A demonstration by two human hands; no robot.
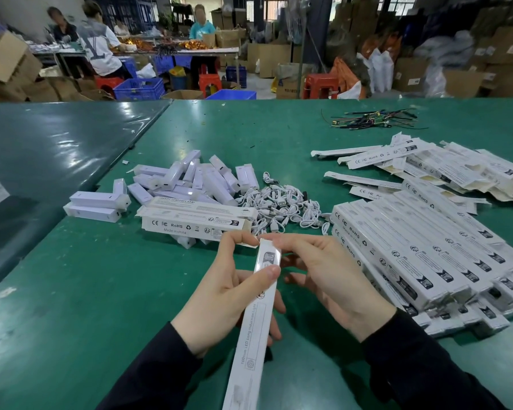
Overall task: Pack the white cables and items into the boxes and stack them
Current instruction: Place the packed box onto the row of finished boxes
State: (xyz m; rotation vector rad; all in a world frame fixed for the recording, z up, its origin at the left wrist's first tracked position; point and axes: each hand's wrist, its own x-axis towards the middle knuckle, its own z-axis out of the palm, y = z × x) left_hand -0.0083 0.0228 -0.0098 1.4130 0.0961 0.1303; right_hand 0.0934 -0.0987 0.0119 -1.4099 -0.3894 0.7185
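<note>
A long white printed box [256, 318] runs from the bottom of the view up to the middle of the green table [101, 291]. My left hand [228, 294] grips it from the left, thumb across its top face. My right hand [317, 276] pinches the box's far end, where a small flap sticks out. Behind my hands lies a heap of coiled white cables [282, 205]. Left of the cables is a pile of small white lamp units [190, 180]. Two more long boxes [196, 218] lie in front of that pile.
Filled boxes are stacked in neat rows [421, 255] at my right. Flat and open boxes lie scattered [444, 170] beyond them. Black wires [373, 119] sit at the far table edge. People work at a distant table amid crates, stools and cartons.
</note>
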